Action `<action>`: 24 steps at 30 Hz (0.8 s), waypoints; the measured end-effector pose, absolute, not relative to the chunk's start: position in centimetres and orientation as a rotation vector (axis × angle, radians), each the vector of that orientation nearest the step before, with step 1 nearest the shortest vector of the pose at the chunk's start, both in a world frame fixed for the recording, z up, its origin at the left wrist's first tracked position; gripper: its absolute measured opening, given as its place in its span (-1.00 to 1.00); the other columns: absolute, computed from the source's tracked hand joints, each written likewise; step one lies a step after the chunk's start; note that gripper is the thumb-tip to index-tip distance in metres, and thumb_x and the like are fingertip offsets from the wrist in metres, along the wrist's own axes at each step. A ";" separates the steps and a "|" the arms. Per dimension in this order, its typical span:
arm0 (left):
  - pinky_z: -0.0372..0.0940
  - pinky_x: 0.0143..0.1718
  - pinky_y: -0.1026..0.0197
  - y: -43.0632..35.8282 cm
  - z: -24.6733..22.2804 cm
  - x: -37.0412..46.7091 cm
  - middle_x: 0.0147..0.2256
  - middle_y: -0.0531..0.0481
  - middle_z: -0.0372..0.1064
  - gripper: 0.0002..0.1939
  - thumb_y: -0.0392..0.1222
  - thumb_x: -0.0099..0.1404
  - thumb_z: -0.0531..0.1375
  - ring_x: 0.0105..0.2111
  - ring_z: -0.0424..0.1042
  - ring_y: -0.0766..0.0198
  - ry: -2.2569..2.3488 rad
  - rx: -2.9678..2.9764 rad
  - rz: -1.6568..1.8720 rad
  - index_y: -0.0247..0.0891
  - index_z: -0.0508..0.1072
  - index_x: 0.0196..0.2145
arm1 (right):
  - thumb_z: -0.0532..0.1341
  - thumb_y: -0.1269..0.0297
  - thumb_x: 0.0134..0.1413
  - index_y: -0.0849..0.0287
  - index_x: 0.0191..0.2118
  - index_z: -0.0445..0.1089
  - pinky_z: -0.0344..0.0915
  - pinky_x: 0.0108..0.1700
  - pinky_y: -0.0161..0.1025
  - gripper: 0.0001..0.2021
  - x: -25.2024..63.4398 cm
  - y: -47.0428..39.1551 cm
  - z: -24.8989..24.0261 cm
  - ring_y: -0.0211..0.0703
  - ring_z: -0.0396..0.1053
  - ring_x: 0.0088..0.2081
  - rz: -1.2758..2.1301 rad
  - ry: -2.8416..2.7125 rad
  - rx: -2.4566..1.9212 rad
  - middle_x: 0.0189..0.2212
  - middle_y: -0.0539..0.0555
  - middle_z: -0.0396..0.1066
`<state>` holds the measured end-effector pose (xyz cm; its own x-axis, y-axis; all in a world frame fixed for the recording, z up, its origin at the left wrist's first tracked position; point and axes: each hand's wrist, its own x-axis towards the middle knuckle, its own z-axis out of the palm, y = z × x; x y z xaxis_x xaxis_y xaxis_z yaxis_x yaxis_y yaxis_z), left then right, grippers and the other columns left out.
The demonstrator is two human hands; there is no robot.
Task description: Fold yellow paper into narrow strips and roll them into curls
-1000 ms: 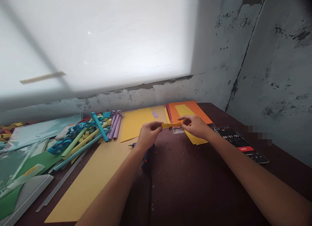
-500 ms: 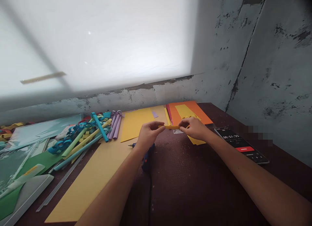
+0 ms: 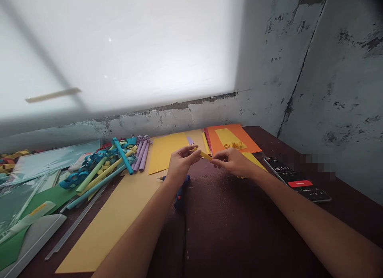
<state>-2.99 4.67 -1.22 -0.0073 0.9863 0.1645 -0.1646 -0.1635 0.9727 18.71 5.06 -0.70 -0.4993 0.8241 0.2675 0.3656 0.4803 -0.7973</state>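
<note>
Yellow strip [image 3: 204,154]: pinching its 2 ends between closed fingertips of left hand [image 3: 181,162] and right hand [image 3: 232,162], near yellow curls [image 3: 233,145].

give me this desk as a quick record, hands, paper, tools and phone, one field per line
left hand: pinches one end of the yellow strip, left hand
right hand: right hand grips the other end
curled pieces: yellow curls, beyond the right hand
tool: blue glue gun, partly behind the left wrist
phone: phone, lit, right of the right forearm
rolls: purple paper rolls, left of the left hand
</note>
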 end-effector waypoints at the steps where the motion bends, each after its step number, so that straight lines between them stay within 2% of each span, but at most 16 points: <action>1: 0.47 0.03 0.07 4.6 -1.2 -2.8 -0.22 -0.14 0.60 -0.58 -0.05 0.03 0.52 -0.19 0.58 0.17 0.977 1.200 1.381 -0.34 0.62 -0.21 | 0.23 0.07 0.24 0.19 -0.31 0.55 0.34 -0.24 -0.24 -0.71 18.6 5.0 -0.6 -0.15 0.46 -0.32 0.921 -2.055 -0.967 -0.39 0.08 0.55; 5: 0.46 0.01 0.11 3.9 -0.9 -2.2 -0.27 -0.16 0.60 -0.62 0.03 0.04 0.51 -0.22 0.57 0.17 0.953 1.231 1.266 -0.35 0.64 -0.35 | 0.23 0.01 0.24 0.19 -0.31 0.56 0.35 -0.22 -0.21 -0.67 18.3 5.0 -0.7 -0.14 0.44 -0.32 1.015 -2.006 -0.906 -0.37 0.10 0.54; 9: 0.46 -0.05 0.14 3.6 -0.7 -2.0 -0.34 -0.14 0.60 -0.62 0.05 0.01 0.51 -0.27 0.56 0.18 1.005 1.259 1.288 -0.34 0.65 -0.39 | 0.22 -0.05 0.25 0.19 -0.26 0.57 0.37 -0.21 -0.19 -0.62 18.0 4.9 -1.0 -0.14 0.44 -0.32 1.055 -1.990 -0.887 -0.36 0.11 0.55; 16: 0.46 -0.13 0.18 3.9 -0.7 -2.3 -0.36 -0.14 0.60 -0.65 0.01 -0.01 0.52 -0.31 0.55 0.21 1.025 1.244 1.330 -0.34 0.67 -0.41 | 0.26 -0.07 0.23 0.19 -0.23 0.57 0.38 -0.19 -0.19 -0.62 17.9 4.8 -1.0 -0.13 0.46 -0.30 1.101 -1.966 -0.865 -0.33 0.12 0.57; 24: 0.46 -0.13 0.22 3.8 -0.7 -2.3 -0.36 -0.11 0.59 -0.67 -0.01 0.01 0.52 -0.31 0.54 0.24 0.972 1.266 1.241 -0.33 0.67 -0.40 | 0.28 -0.07 0.21 0.19 -0.32 0.55 0.37 -0.22 -0.20 -0.62 17.8 4.6 -0.9 -0.13 0.47 -0.33 1.101 -1.954 -0.911 -0.39 0.10 0.56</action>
<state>-2.27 3.75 -0.68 0.1268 0.9848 0.1191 -0.1202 -0.1039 0.9873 17.77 4.58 -0.95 -0.5034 0.8322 0.2324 0.2321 0.3894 -0.8914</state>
